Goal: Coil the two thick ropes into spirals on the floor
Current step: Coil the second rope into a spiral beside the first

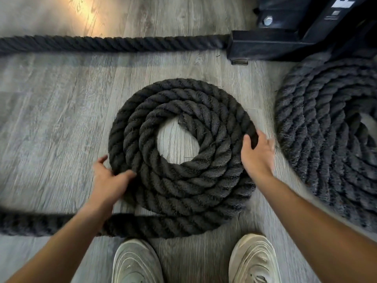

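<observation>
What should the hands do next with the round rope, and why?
Probably turn the coil a little so it winds in more of the loose tail. The left hand holds its outer loop and the right hand rests on the far edge. The tail runs straight off to the left along the floor, so this spiral isn't finished.

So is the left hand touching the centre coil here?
Touching. The head view shows the left hand on the centre coil's outer turn, thumb lying across the rope and fingers curled round its outside edge.
</observation>
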### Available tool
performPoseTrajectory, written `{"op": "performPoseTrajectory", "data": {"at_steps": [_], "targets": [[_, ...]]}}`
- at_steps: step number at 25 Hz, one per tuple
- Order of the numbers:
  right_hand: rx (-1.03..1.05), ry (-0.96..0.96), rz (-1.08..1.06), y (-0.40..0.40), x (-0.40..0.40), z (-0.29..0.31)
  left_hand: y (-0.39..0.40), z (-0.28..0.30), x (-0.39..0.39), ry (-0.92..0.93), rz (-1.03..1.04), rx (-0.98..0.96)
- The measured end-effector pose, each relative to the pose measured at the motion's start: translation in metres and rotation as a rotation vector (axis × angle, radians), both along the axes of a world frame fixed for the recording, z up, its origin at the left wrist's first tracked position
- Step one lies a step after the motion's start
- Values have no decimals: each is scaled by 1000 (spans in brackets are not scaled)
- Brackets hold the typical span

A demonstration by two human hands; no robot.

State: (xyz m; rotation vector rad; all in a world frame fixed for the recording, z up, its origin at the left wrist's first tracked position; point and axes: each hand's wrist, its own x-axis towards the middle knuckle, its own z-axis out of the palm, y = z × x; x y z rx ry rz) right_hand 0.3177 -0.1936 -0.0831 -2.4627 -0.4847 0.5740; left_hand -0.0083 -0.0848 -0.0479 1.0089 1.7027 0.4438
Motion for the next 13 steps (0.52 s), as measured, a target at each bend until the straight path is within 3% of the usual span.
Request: {"op": "performPoseTrajectory", "data": {"at_steps": [4, 7, 9, 13], "targets": [[96, 20, -73, -70, -75, 4, 78, 7, 15, 37, -91, 103], [54, 76, -65, -92, -111, 10, 105, -3, 20, 134, -191, 139], [21, 80, -56, -86, -111, 12, 109, -11, 17, 198, -220, 168], [15, 95, 12, -57, -64, 12, 90, -16, 9, 118, -86, 132]]}}
